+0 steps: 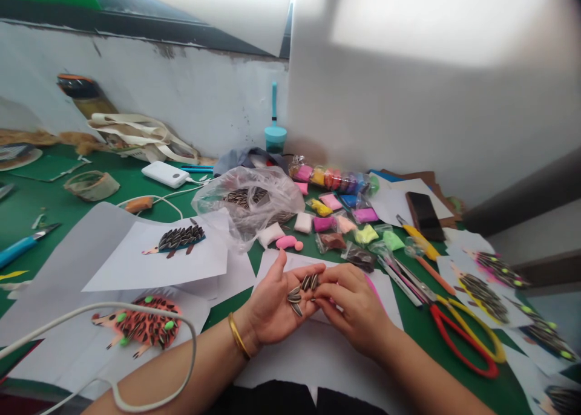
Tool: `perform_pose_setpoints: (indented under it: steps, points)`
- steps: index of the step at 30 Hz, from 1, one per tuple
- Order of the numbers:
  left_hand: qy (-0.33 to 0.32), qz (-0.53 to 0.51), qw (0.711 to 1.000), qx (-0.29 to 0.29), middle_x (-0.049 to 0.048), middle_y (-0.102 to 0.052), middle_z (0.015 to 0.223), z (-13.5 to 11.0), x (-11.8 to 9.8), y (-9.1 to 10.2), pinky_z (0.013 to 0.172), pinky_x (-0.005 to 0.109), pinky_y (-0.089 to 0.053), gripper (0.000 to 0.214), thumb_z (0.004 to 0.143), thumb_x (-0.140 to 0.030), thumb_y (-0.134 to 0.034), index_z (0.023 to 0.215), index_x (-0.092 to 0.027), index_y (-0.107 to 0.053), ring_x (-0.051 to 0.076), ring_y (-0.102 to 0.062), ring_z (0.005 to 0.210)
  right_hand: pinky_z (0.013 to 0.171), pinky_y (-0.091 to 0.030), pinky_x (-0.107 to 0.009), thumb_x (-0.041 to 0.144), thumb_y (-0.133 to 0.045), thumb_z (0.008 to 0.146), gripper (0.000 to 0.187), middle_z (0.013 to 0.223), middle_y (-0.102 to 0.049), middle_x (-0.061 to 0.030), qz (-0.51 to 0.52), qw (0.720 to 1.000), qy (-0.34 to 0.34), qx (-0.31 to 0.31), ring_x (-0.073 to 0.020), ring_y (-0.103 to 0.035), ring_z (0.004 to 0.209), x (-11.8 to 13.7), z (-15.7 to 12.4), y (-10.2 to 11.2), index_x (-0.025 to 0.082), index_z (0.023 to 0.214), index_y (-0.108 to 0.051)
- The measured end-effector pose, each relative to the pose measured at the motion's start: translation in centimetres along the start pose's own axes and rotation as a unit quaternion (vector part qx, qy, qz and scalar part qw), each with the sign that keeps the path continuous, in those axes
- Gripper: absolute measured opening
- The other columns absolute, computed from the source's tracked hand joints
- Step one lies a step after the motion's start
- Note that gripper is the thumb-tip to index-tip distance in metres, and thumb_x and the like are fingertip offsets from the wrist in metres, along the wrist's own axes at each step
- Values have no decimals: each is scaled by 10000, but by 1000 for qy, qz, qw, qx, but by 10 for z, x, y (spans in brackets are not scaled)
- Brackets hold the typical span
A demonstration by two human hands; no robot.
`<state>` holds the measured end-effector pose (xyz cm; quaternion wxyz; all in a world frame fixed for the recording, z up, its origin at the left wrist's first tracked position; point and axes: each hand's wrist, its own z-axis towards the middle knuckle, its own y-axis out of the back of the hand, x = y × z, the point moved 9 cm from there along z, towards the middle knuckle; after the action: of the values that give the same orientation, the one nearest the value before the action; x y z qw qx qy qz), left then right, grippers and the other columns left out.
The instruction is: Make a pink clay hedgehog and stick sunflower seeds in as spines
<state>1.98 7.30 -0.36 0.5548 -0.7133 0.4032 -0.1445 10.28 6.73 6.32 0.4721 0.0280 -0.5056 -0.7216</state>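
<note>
My left hand (276, 309) is turned palm up, slightly cupped, with several striped sunflower seeds (295, 295) lying in it. Over its fingers, my right hand (356, 303) pinches with thumb and forefinger at a seed that is mostly hidden. Both hands are above white paper (281, 357) whose covered part I cannot see. Just beyond them lies a pink lump of modelling clay (287, 242). Farther back, a clear plastic bag (276, 194) holds many more seeds. To the left, a hedgehog picture covered with seeds (181, 238) rests on white paper.
Small packets of coloured clay (324, 223) are spread behind the hands. Red-and-yellow scissors (467, 336), a yellow cutter (420, 241) and a phone (424, 215) lie at right. A white cable (195, 348) loops across the left foreground near another hedgehog (149, 321). A power bank (166, 174) sits behind.
</note>
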Motion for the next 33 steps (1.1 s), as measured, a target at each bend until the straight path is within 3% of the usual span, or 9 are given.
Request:
perform_pose_setpoints:
  steps: [7, 11, 13, 17, 22, 25, 28, 30, 33]
  points:
    - [20, 6, 999, 45, 138, -651, 956, 0, 7, -9, 759, 277, -478, 730, 964, -662, -300, 1205, -46, -606, 153, -599, 751, 843, -460, -399, 151, -589, 892, 132, 984, -631, -54, 18, 1000, 3, 10, -220, -569, 960, 4, -2, 3, 251, 942, -658]
    - [-24, 3, 1000, -17, 200, -632, 1109, 0, -5, -2, 862, 301, -508, 653, 986, -596, -339, 1186, -30, -598, 217, -643, 993, 846, -473, -382, 169, -508, 931, 106, 990, -631, -64, 77, 992, -38, -88, -211, -581, 964, -18, -7, 26, 231, 959, -589]
    - [-75, 10, 995, -66, 162, -634, 1069, -1, -19, 7, 767, 247, -529, 515, 996, -512, -410, 1155, -64, -610, 197, -644, 996, 735, -474, -329, 208, -489, 948, 89, 889, -627, -43, 54, 984, -118, -123, -183, -580, 824, -47, -13, 33, 224, 926, -574]
    - [-156, 80, 975, -137, -6, -523, 756, -4, -49, 26, 402, 108, -283, 200, 909, -303, -630, 985, -119, -641, 45, -515, 590, 647, -470, -297, 270, -513, 924, 124, 825, -652, -27, 24, 975, -213, -56, -171, -580, 709, -92, -21, 19, 215, 899, -622]
    - [-197, 271, 929, -157, -78, -360, 594, -7, -69, 27, 396, 147, -137, 221, 844, -365, -668, 846, -146, -631, 29, -239, 436, 646, -480, -291, 259, -530, 868, 139, 816, -696, -7, 22, 968, -247, 39, -177, -628, 724, -102, -23, -1, 228, 862, -665]
    - [-217, 443, 851, -182, -61, -379, 544, -10, -77, 21, 451, 183, -247, 235, 868, -379, -616, 834, -154, -675, 71, -316, 468, 621, -459, -282, 235, -531, 849, 144, 766, -690, 5, 1, 969, -235, 71, -174, -625, 702, -97, -21, -5, 234, 802, -667]
    - [-263, 639, 698, -188, 30, -619, 739, -14, -83, 8, 679, 261, -426, 227, 892, -334, -566, 858, -180, -728, 165, -551, 712, 632, -440, -286, 208, -544, 829, 141, 766, -684, -6, -43, 973, -212, 74, -181, -610, 720, -92, -17, -4, 230, 773, -671]
    - [-270, 737, 591, -188, 64, -688, 940, -14, -80, 4, 828, 318, -432, 236, 909, -314, -531, 948, -214, -741, 227, -598, 897, 640, -425, -287, 194, -556, 821, 128, 761, -668, -9, -64, 973, -208, 80, -181, -591, 727, -91, -16, -4, 224, 755, -662]
    - [-227, 826, 478, -194, 97, -690, 1035, -10, -72, 11, 845, 351, -429, 303, 931, -298, -481, 1118, -236, -711, 260, -614, 937, 655, -408, -290, 166, -556, 823, 122, 757, -639, -10, -76, 972, -204, 92, -180, -562, 738, -91, -16, -7, 216, 747, -637]
